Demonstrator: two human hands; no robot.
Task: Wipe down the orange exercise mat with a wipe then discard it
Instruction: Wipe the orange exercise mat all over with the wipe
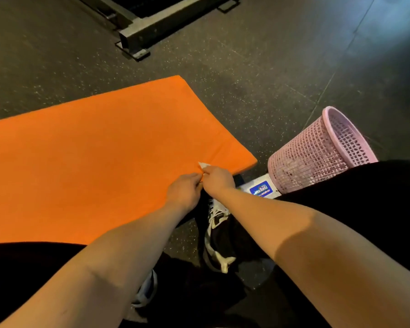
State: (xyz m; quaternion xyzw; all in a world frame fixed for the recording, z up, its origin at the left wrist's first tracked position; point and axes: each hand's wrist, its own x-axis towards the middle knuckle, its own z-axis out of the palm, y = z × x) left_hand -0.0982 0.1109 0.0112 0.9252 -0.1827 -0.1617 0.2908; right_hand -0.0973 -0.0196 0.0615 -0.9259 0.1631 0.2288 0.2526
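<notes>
Head view: left hand and right hand pinch a wipe, fingers clamped on it, over the orange mat. Pink mesh wastebasket sits right.

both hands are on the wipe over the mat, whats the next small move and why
Probably draw the hands apart to open the wipe. The left hand and right hand both pinch it, and only a small white corner shows above the orange mat, so it seems not yet spread for wiping.
</notes>
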